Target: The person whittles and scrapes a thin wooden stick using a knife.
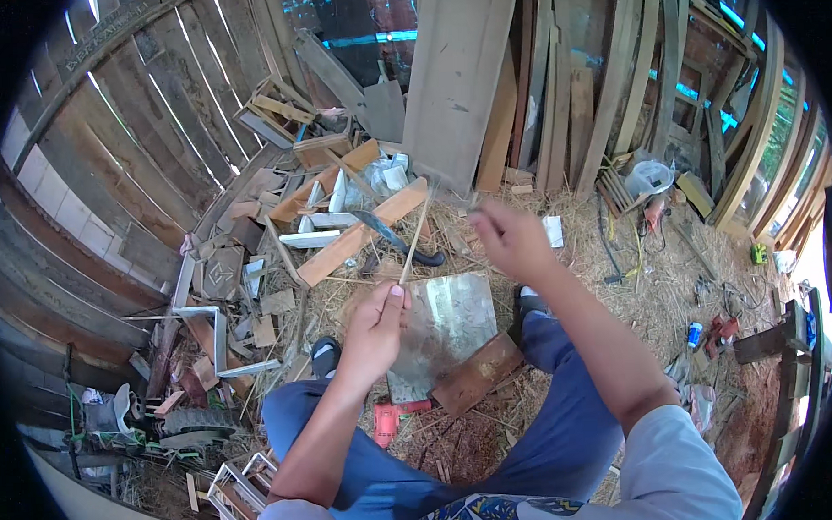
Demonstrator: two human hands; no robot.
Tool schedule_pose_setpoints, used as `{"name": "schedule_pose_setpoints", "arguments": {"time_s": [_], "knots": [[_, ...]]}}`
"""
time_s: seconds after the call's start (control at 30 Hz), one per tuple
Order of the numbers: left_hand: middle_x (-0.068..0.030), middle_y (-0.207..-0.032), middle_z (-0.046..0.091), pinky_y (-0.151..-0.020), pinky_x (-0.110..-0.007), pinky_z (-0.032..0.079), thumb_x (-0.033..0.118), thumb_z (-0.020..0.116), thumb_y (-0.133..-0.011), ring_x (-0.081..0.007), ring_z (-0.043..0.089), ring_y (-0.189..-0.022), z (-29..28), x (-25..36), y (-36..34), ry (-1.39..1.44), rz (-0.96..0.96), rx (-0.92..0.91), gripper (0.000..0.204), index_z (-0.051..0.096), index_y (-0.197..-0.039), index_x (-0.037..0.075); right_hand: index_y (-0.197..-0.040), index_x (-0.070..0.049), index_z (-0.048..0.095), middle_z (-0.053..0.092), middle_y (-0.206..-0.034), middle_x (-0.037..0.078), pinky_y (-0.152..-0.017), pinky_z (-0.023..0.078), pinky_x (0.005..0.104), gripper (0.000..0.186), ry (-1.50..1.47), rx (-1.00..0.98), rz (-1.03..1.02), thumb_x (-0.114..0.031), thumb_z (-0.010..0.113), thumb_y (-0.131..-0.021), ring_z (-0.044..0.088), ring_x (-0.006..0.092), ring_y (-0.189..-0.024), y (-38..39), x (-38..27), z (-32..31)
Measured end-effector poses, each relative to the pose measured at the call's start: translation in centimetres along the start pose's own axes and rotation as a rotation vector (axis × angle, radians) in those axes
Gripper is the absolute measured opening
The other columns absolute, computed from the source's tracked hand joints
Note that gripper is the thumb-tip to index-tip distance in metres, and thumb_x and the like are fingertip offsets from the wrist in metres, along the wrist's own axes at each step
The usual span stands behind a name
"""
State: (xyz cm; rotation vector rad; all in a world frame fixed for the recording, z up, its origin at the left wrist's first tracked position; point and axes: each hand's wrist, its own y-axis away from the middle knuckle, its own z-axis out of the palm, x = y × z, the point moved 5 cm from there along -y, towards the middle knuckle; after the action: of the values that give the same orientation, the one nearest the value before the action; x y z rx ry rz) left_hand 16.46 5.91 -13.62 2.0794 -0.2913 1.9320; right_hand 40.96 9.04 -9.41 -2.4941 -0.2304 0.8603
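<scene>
My left hand [377, 325] is closed around the lower end of a thin pale wooden stick [417, 232], which slants up and away from me. To its right my right hand [514, 243] is raised with curled fingers near the stick's upper end. A blurred, pale shape [455, 196] shows between the stick's tip and those fingers; I cannot make out what they grip. Beneath the stick lies a curved, dark-handled blade [388, 233], partly across an orange-brown plank [365, 232]. Between my feet is a worn grey flat board [450, 309], with a brown wood block [478, 375] on its near edge.
A red power tool [387, 424] lies by the board. Wood scraps and white frame pieces [219, 336] litter the left side. Long boards [460, 75] lean on the far wall. At right are a blue can [694, 334], a clear plastic container [650, 178] and cords on straw-covered ground.
</scene>
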Motion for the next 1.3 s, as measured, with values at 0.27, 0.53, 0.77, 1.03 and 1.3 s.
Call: {"name": "schedule_pose_setpoints", "arguments": {"time_s": [0.27,0.53,0.77,1.03,1.3], "knots": [[0.0055,-0.065,0.041,-0.051,-0.025,0.034,0.023,0.043,-0.113,-0.0043,0.039,-0.056,0.9,2.4,0.8,-0.238,0.121,0.074,0.027,0.054,-0.094,0.007,-0.085,-0.008,0.056,0.062,-0.067,0.012,-0.056,0.050,0.0464,0.028,0.067,-0.160,-0.259,-0.032,0.065,-0.097,0.065,0.0362,-0.064,0.3,-3.6,1.5],[-0.0101,-0.067,0.050,-0.059,-0.037,0.041,0.018,0.046,-0.110,-0.0196,0.048,-0.060,1.2,3.2,1.5,-0.460,0.095,0.112,0.023,0.053,-0.095,0.002,-0.088,-0.010,0.063,0.066,-0.068,0.013,-0.057,0.051,0.0479,0.033,0.158,0.027,0.099,-0.040,0.060,-0.101,0.067,0.0364,-0.064,-2.9,4.1,-0.3],[0.0061,-0.064,0.039,-0.050,-0.024,0.030,0.026,0.041,-0.113,-0.0048,0.036,-0.055,0.7,1.4,0.5,-0.175,0.115,0.055,0.029,0.052,-0.093,0.008,-0.089,-0.005,0.061,0.062,-0.069,0.017,-0.057,0.049,0.0468,0.030,-0.064,0.001,-0.023,-0.034,0.062,-0.100,0.065,0.0389,-0.065,0.5,-1.3,0.0],[0.0068,-0.065,0.039,-0.052,-0.024,0.029,0.024,0.041,-0.113,-0.0042,0.035,-0.056,1.2,2.5,1.0,-0.223,0.147,0.097,0.030,0.052,-0.091,0.007,-0.085,-0.011,0.059,0.065,-0.067,0.011,-0.054,0.050,0.0478,0.029,0.154,-0.186,-0.262,-0.037,0.062,-0.098,0.066,0.0357,-0.060,0.2,-3.9,1.6],[0.0086,-0.064,0.036,-0.048,-0.023,0.024,0.028,0.042,-0.113,-0.0023,0.031,-0.054,1.7,2.8,1.7,0.002,0.006,-0.008,0.032,0.051,-0.090,0.010,-0.087,-0.008,0.060,0.065,-0.072,0.016,-0.060,0.050,0.0495,0.032,0.046,0.157,0.122,-0.037,0.060,-0.100,0.065,0.0407,-0.068,-2.5,4.9,-1.2]]}}
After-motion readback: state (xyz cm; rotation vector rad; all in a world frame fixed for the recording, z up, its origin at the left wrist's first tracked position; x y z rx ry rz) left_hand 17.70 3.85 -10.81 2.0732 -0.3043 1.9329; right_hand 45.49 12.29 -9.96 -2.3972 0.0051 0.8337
